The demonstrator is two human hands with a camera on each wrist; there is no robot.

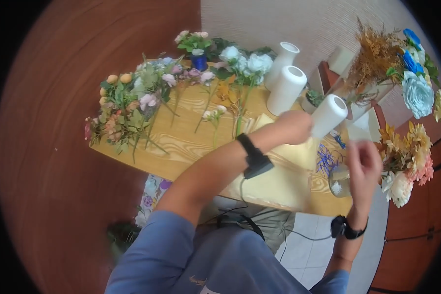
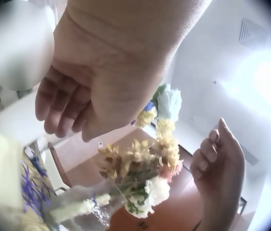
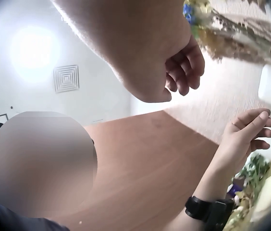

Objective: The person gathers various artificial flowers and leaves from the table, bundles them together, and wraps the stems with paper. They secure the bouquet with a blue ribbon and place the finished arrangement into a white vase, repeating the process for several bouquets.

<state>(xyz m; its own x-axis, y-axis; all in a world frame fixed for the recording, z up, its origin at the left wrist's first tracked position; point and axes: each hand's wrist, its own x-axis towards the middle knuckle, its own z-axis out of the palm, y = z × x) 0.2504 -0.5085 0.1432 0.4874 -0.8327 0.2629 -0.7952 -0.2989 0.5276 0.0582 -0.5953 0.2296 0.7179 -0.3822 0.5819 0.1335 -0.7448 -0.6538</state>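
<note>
Above the right half of the wooden table (image 1: 191, 152), my left hand (image 1: 293, 128) hangs beside a white vase (image 1: 330, 115), its fingers loosely bent and nothing in them. The palm of this left hand (image 2: 106, 72) shows large in the left wrist view. My right hand (image 1: 365, 161) is raised over the table's right end, near a clear glass vase (image 1: 338, 182). In the right wrist view the right hand (image 3: 174, 67) has relaxed, slightly curled fingers that hold nothing. Beneath the hands lie pale yellow wrapping sheets (image 1: 274, 183) and a tangle of purple ribbon (image 1: 328, 159).
Two more white vases (image 1: 286, 90) stand toward the back. Artificial flowers (image 1: 132, 105) cover the table's left side, near a blue pot (image 1: 199, 61). At the right are blue blooms (image 1: 417, 93) with dried brown stems (image 1: 377, 46), plus cream flowers (image 1: 402, 188).
</note>
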